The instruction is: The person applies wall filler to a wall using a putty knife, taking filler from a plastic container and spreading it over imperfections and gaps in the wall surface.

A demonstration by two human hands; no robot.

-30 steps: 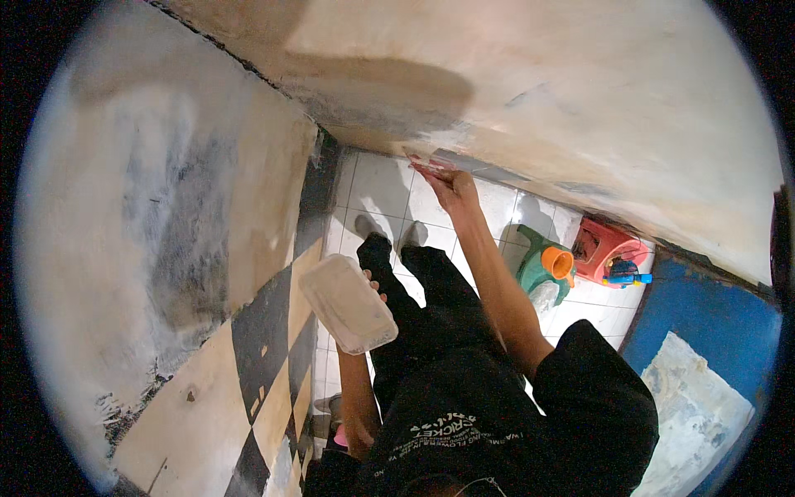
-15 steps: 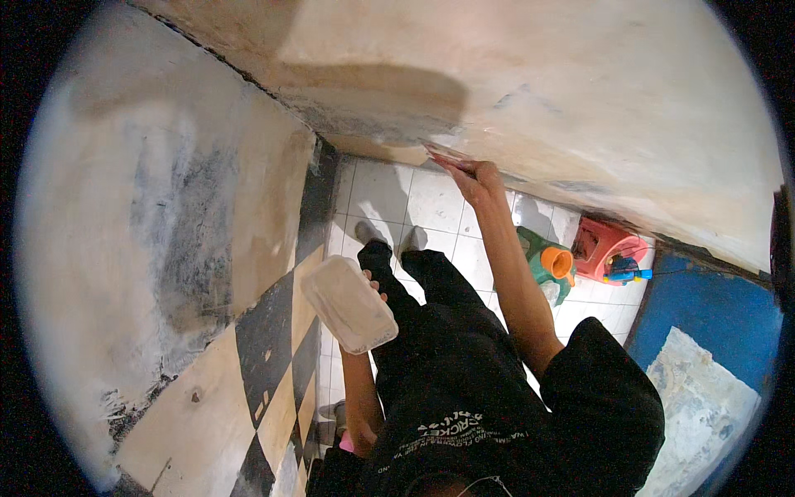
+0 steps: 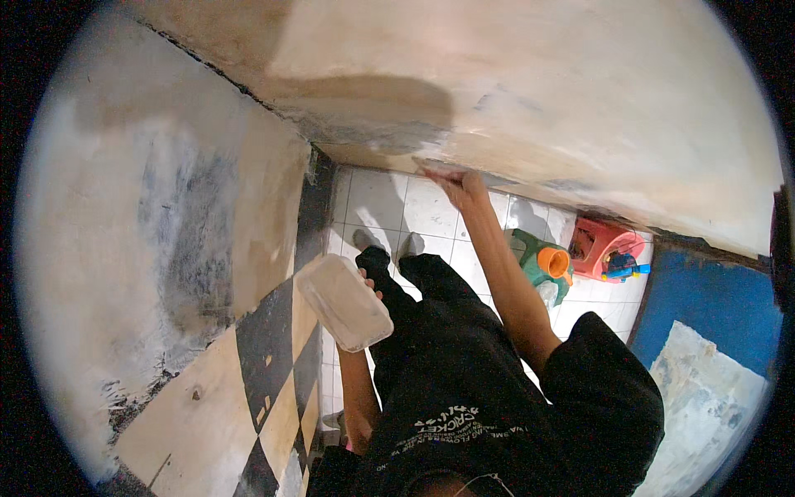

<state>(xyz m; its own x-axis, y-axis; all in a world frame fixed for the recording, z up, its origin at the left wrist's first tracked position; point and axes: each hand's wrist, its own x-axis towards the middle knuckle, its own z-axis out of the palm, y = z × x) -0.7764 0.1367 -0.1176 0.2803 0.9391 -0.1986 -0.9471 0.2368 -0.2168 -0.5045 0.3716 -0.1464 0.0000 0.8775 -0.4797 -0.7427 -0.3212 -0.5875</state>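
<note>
My left hand [image 3: 369, 282] grips a shallow rectangular plastic tub [image 3: 346, 305], tilted, whitish and smeared with pale paste; most of the hand is hidden behind it. With my arm stretched forward, my right hand [image 3: 460, 190] closes on a thin flat scraper [image 3: 432, 166]. The scraper lies against the low part of the wall [image 3: 563, 99] in front, just above the floor tiles, and its outline is blurred. Around it the wall shows pale smears and a dark grey patch [image 3: 364, 134].
A second wall [image 3: 190, 232] with a checkered lower band [image 3: 265, 356] meets it at left. On the white tiled floor [image 3: 431, 205] stand a green object [image 3: 530, 251] with an orange cup [image 3: 554, 262] and a pink plastic stool [image 3: 609, 248]. A blue panel [image 3: 696, 302] is at right.
My right hand and the scraper have moved slightly left and down along the wall. The tub in my left hand has shifted barely leftward in view.
</note>
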